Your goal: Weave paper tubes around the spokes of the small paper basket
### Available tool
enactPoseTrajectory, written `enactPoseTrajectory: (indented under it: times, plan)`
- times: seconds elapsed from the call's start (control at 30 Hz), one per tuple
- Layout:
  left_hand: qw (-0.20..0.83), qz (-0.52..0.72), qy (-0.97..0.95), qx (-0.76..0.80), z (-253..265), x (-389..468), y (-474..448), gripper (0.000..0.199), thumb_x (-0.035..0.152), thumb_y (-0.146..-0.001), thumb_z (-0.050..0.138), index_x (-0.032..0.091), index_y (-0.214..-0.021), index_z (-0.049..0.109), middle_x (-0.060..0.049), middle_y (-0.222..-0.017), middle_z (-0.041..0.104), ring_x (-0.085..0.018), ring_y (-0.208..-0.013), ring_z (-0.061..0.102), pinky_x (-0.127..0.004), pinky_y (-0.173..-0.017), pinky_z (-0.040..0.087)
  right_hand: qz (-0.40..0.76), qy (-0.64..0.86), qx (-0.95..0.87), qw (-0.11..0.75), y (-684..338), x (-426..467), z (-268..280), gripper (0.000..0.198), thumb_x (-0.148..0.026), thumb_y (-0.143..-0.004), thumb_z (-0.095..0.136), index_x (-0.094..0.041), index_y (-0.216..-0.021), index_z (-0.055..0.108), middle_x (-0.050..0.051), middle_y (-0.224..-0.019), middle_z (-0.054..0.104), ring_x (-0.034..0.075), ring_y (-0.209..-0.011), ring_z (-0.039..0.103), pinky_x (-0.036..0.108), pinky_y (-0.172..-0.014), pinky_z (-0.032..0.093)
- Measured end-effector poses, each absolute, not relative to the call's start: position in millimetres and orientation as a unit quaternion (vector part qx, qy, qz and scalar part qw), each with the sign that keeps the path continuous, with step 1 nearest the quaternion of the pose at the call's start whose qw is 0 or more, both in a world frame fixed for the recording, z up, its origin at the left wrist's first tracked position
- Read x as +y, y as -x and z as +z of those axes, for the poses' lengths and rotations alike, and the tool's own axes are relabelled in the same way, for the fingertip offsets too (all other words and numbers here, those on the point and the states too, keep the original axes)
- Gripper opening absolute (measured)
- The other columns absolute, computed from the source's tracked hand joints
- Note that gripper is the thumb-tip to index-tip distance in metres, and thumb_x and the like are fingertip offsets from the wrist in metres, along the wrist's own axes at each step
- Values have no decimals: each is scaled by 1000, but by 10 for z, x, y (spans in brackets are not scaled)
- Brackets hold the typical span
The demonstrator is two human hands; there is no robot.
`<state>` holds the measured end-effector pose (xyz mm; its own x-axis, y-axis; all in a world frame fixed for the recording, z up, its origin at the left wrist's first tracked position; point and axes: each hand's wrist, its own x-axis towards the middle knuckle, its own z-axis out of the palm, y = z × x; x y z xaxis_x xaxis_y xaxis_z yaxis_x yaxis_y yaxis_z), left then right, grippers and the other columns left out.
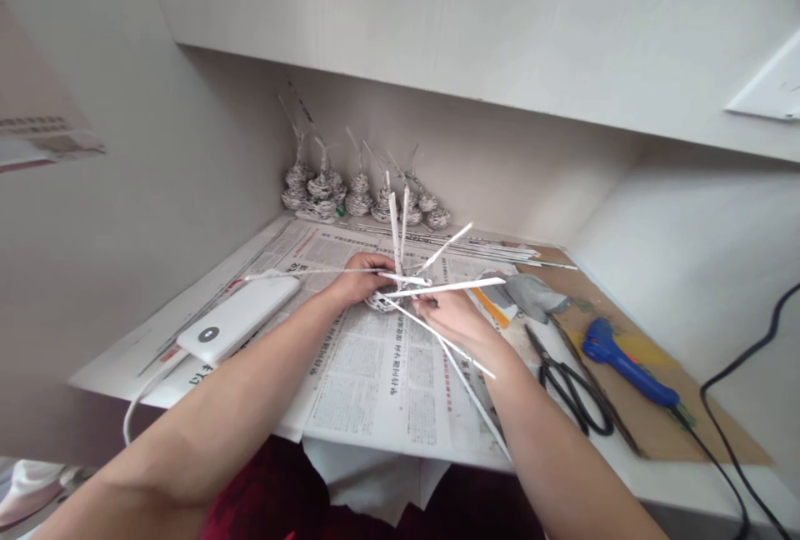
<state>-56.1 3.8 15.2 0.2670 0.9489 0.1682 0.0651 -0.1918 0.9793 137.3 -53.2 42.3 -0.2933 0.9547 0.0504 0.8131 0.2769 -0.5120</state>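
Note:
A small round woven paper piece [382, 302] is held low over the newspaper, with several white rolled-paper tubes [459, 286] sticking out of it upward and to the right. My left hand [362, 277] is closed around its left side. On the right side, my right hand [453, 315] has its fingers bent in against the piece and closed on a paper tube; its fingertips are partly hidden by the tubes. One long thin tube [478, 402] trails from beneath my right hand toward the table's front edge.
Several woven paper gourds [359, 197] stand along the back wall. More paper tubes [500, 250] lie behind my right hand. Black scissors [572, 390] and a blue glue gun [628, 365] on cardboard [681, 419] are at right. A white power bank [241, 315] with a cable lies at left.

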Motion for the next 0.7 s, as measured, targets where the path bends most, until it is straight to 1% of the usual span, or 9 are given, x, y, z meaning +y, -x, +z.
enactPoseTrajectory:
  times: [0.1,0.27,0.4,0.5,0.57,0.6,0.7]
  plan:
    - [497,441,-636,393,168,32,569,22,25,-57,73,13,-75,72,-4,-68,70,-15,-62,60,-25,-60,48,259,576,-763,140,-1404,-498,450,27,-34,-83,49,-21,-66,66,0,-69,65,14,-64,56,24,-57,35]
    - [479,434,-660,383,179,34,590,21,27,-59,72,13,-74,72,-3,-66,69,-15,-60,61,-24,-58,47,267,562,-773,123,-1409,-526,515,28,-33,-82,49,-22,-61,64,-2,-57,59,13,-53,50,24,-52,32]
    - [468,424,-680,372,174,49,606,21,29,-59,72,14,-74,73,-5,-70,71,-17,-65,63,-25,-60,49,274,538,-786,132,-1410,-562,558,27,-30,-79,52,-21,-55,62,-3,-50,53,11,-47,47,23,-46,29]
    - [469,420,-683,370,181,50,623,22,30,-59,73,14,-73,72,-5,-69,71,-17,-64,63,-25,-61,50,301,529,-781,140,-1440,-553,563,26,-32,-79,55,-21,-57,65,-4,-48,51,10,-45,44,22,-44,28]
    - [463,434,-672,382,191,54,643,22,31,-59,74,14,-72,71,-5,-67,70,-16,-61,62,-25,-60,50,337,511,-776,152,-1471,-547,576,28,-39,-81,55,-22,-64,68,-4,-50,52,10,-46,44,21,-45,30]
    - [455,446,-665,389,195,60,656,23,32,-59,74,14,-72,71,-4,-67,69,-16,-61,62,-26,-60,50,370,494,-769,166,-1486,-546,591,30,-43,-82,54,-21,-68,69,-4,-54,55,10,-48,46,21,-47,32]
    - [427,506,-631,404,195,100,694,23,33,-60,73,15,-72,68,-3,-69,69,-16,-62,62,-27,-63,50,516,413,-710,242,-1524,-544,662,40,-53,-84,51,-18,-80,68,2,-73,65,13,-63,58,25,-58,45]
